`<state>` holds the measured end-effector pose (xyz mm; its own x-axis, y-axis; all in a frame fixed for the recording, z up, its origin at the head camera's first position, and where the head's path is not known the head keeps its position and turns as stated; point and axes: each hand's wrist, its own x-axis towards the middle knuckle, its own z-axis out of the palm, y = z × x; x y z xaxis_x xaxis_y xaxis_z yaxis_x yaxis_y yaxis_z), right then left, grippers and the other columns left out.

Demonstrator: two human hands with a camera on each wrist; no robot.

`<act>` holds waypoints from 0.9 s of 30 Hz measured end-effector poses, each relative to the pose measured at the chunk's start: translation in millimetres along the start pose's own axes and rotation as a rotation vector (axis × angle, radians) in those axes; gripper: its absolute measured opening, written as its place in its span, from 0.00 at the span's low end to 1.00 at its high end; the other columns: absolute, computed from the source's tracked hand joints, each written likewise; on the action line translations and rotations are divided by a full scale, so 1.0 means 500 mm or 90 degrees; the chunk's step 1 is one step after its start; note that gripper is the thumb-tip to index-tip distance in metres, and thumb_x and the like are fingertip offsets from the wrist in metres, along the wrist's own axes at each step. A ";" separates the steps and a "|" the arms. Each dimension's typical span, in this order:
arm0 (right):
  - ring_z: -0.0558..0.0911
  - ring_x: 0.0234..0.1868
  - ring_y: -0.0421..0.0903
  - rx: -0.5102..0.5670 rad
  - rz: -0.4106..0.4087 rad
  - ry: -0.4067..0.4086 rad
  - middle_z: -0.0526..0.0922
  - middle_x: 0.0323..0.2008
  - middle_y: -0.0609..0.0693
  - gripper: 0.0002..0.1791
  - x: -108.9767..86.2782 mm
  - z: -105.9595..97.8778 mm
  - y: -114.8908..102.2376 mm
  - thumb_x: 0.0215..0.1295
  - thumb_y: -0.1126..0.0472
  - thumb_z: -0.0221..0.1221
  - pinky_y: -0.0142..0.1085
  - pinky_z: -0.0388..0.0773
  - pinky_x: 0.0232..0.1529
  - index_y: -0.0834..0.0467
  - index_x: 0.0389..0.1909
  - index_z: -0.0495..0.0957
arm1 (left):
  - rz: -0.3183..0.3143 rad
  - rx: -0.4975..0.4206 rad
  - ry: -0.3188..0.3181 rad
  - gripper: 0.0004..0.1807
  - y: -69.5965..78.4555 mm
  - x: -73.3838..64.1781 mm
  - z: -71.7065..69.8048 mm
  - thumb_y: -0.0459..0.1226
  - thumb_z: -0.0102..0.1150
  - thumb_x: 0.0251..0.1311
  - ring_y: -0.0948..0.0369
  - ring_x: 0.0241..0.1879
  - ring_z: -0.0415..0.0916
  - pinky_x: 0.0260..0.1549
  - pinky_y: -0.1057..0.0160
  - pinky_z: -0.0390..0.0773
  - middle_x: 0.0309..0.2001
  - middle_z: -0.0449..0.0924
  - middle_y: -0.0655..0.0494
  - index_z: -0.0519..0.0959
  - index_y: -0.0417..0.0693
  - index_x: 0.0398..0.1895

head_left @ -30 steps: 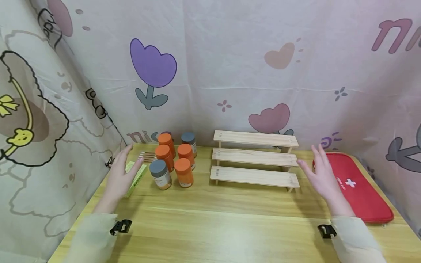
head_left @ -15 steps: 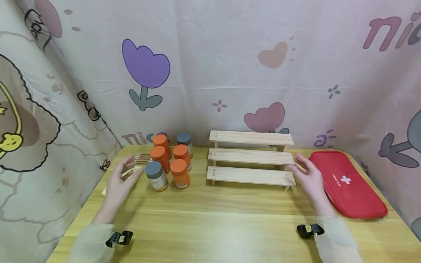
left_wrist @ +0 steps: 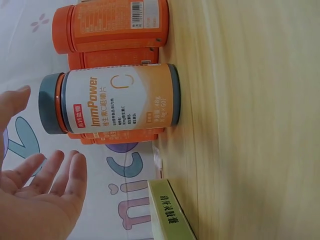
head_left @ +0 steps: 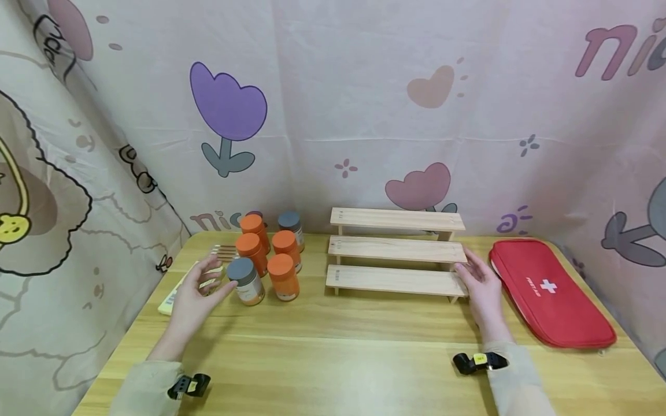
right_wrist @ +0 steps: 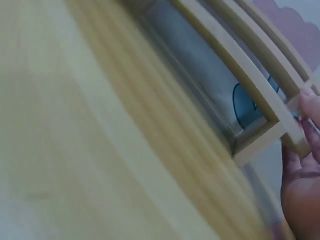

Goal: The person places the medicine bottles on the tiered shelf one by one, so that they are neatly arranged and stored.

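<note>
My left hand point(head_left: 195, 300), fingers loosely bent, is beside a grey-capped supplement bottle point(head_left: 246, 281) with an orange and white label. In the left wrist view a gap separates the fingers from this upright bottle point(left_wrist: 120, 100). Several orange bottles point(head_left: 283, 278) stand close behind and beside it. My right hand point(head_left: 483, 289) grips the right end of a three-tier wooden shelf point(head_left: 395, 280). In the right wrist view, thumb and fingers sit around the end of the shelf point(right_wrist: 250, 85); the fingertips are partly hidden.
A pale green and yellow box point(head_left: 174, 297) lies by my left hand, with thin wooden sticks point(head_left: 225, 252) behind it. Another grey-capped bottle point(head_left: 291, 226) stands at the back. A red first aid pouch point(head_left: 551, 294) lies at the right. A patterned curtain point(head_left: 322, 115) borders the table.
My right hand has moved left and its fingers have closed in on the shelf's end. My left hand has come down closer to the grey-capped bottle, its fingers more bent.
</note>
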<state>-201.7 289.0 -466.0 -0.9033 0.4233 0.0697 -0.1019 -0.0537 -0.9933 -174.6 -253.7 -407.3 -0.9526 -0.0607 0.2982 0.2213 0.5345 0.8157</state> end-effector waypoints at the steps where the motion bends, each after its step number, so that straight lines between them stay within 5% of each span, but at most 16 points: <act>1: 0.78 0.47 0.35 0.008 0.001 0.011 0.80 0.47 0.42 0.30 -0.001 -0.001 0.003 0.60 0.63 0.65 0.22 0.76 0.43 0.56 0.64 0.71 | 0.003 -0.001 -0.002 0.39 -0.001 0.000 0.001 0.37 0.68 0.55 0.64 0.49 0.71 0.45 0.77 0.73 0.58 0.69 0.42 0.61 0.40 0.69; 5: 0.78 0.48 0.36 0.012 -0.011 0.032 0.79 0.50 0.43 0.29 0.000 -0.001 0.007 0.59 0.61 0.66 0.22 0.76 0.43 0.55 0.63 0.72 | 0.016 -0.005 -0.001 0.37 -0.001 -0.001 0.006 0.35 0.70 0.54 0.71 0.45 0.71 0.44 0.77 0.74 0.56 0.72 0.42 0.65 0.38 0.66; 18: 0.82 0.41 0.33 0.027 -0.003 0.044 0.83 0.43 0.39 0.26 0.003 -0.001 0.012 0.59 0.59 0.66 0.25 0.79 0.38 0.51 0.60 0.76 | 0.003 0.038 -0.030 0.34 -0.003 0.009 0.026 0.39 0.71 0.53 0.59 0.48 0.72 0.46 0.75 0.74 0.53 0.73 0.44 0.69 0.38 0.62; 27: 0.82 0.40 0.34 0.008 0.003 0.044 0.83 0.46 0.41 0.29 0.006 -0.001 0.016 0.58 0.56 0.67 0.25 0.79 0.38 0.53 0.62 0.74 | -0.035 0.055 0.010 0.33 -0.009 0.016 0.049 0.41 0.71 0.52 0.50 0.50 0.75 0.48 0.59 0.77 0.52 0.75 0.44 0.70 0.40 0.61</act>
<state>-205.0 290.4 -473.7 -0.8728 0.4846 0.0582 -0.1035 -0.0672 -0.9924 -188.1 -235.9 -420.6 -0.9591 -0.1052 0.2628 0.1496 0.6001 0.7859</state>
